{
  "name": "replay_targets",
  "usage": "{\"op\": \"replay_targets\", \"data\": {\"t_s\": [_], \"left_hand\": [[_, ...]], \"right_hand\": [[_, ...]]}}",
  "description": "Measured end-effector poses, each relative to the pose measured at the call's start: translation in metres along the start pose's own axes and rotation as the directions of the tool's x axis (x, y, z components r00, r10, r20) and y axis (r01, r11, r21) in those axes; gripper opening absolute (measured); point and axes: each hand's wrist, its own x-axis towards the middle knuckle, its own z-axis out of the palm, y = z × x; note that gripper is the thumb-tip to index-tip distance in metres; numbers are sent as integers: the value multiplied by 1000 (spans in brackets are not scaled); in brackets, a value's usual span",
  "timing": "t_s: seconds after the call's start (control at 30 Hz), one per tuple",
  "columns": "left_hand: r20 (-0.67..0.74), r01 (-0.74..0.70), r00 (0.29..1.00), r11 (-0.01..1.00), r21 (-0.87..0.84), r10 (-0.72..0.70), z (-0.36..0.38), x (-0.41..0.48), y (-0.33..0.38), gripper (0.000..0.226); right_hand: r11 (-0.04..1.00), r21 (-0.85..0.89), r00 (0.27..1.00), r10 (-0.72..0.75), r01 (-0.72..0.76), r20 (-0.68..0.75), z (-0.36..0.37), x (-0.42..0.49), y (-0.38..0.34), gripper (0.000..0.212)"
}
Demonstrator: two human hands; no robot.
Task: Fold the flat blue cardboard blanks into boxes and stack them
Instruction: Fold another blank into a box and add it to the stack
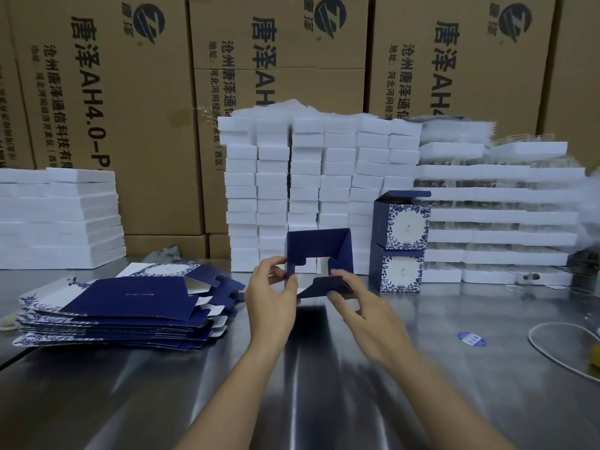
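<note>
Above the table [308, 368], two hands hold one blank [319, 251]; two boxes [401, 243] stacked.

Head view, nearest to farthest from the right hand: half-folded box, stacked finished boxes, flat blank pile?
1. half-folded box, pinched by the right hand
2. stacked finished boxes, just beyond on the right
3. flat blank pile, far left past the left hand

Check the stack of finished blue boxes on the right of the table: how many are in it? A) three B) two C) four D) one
B: the stack of finished boxes is just one box sitting on another, while the left hand and right hand hold a half-folded box that is not yet on it.
</note>
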Motion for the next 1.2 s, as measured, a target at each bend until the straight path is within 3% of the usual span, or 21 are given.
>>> {"op": "replay_targets", "data": {"t_s": [0.13, 0.23, 0.33, 0.43, 0.53, 0.8, 0.93, 1.07, 1.2], "left_hand": [[92, 88, 993, 985, -149, -75, 5, -6, 8, 30], [90, 140, 988, 960, -243, -121, 7, -8, 12, 29], [98, 151, 987, 949, -278, -128, 9, -10, 12, 28], [135, 167, 982, 937, -305, -131, 13, -14, 14, 30], [203, 197, 970, 921, -337, -134, 14, -15, 12, 34], [163, 137, 982, 959, -247, -98, 17, -17, 6, 50], [146, 253, 960, 964, -77, -240, 18, -22, 7, 38], [331, 563, 800, 816, -127, -500, 16, -23, 12, 27], [305, 487, 852, 859, -158, -427, 19, -21, 11, 42]], "right_hand": [[961, 273, 988, 90, -53, -125, 5, -1, -6, 69], [850, 518, 975, 188, -101, -119, 8, -1, -10, 85], [746, 644, 962, 266, -171, -53, 7, 1, -13, 77], [686, 705, 956, 291, -179, -40, 8, 6, -14, 37], [611, 765, 926, 374, -203, -53, 8, 7, -14, 17], [434, 852, 866, 499, -294, 45, 4, 10, -12, 20], [390, 878, 860, 509, -278, 46, 3, 9, -15, 21], [415, 874, 856, 517, -255, 4, 3, 8, -17, 15], [469, 841, 851, 525, -269, -20, 5, 8, -15, 9]]}}
